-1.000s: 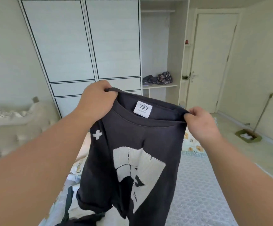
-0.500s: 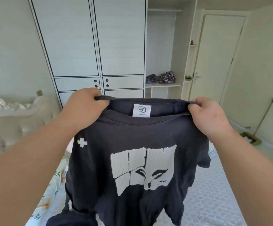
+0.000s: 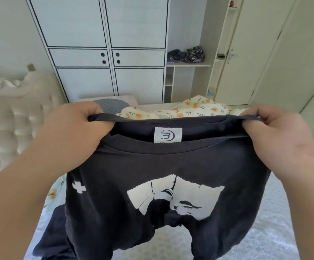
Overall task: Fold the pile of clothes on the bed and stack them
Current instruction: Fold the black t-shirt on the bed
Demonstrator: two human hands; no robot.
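Head view: as both arms reach forward over the bed, each hand grips the same garment.
Left hand: the left hand has its fingers curled round the left shoulder of the dark navy cotton T-shirt with a white print, thumb on the near side.
Right hand: the right hand pinches the right shoulder of the shirt at its neckline, fingers curled over the fabric.
T-shirt: held up and stretched between the two hands above the pale blue quilted bed cover; the white square neck label faces the camera; its lower part hangs down toward the cover.
Around: a cream floral-print blanket lies bunched near the far edge of the bed; a blue dotted pillow sits beside it; a cream tufted headboard stands along the left edge; a white wardrobe with black trim is beyond.
Hidden: the shirt covers the middle of the bed; its hem is cut off by the bottom of the frame; the fingertips are tucked behind the cloth.
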